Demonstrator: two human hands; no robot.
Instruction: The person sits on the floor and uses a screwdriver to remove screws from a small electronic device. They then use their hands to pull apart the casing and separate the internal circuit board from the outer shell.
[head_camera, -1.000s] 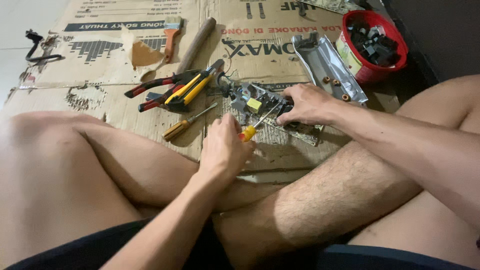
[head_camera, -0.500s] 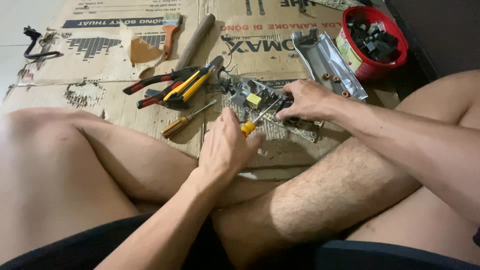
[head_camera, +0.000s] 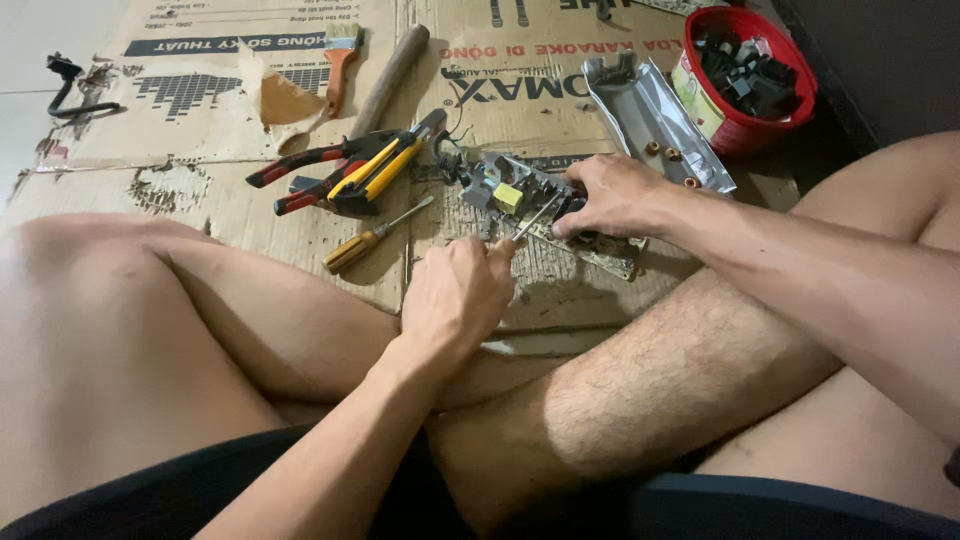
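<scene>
A flattened cardboard sheet (head_camera: 560, 290) covers the floor in front of the person's crossed legs and carries everything else. On it, just beyond the near knee, lies a circuit board (head_camera: 520, 195) with a yellow block and dark parts on top. The right hand (head_camera: 612, 195) rests curled on the board's right end, fingers pressing down on it. The left hand (head_camera: 458, 295) sits nearer, just left of the board's near edge, closed in a fist around a screwdriver (head_camera: 533, 218), whose thin metal shaft slants up and right from the fist to the board, its tip close to the right hand's fingers; its handle is hidden in the fist. Far right stands a red bowl (head_camera: 775, 120) of dark small parts, with a silver metal casing (head_camera: 650, 120) beside it. Left of the board lie red-handled and yellow-handled pliers (head_camera: 350, 170), and nearer them a second, yellow-handled screwdriver (head_camera: 372, 238). Farther off lie a wooden handle (head_camera: 392, 65) and a small paintbrush (head_camera: 340, 50).
</scene>
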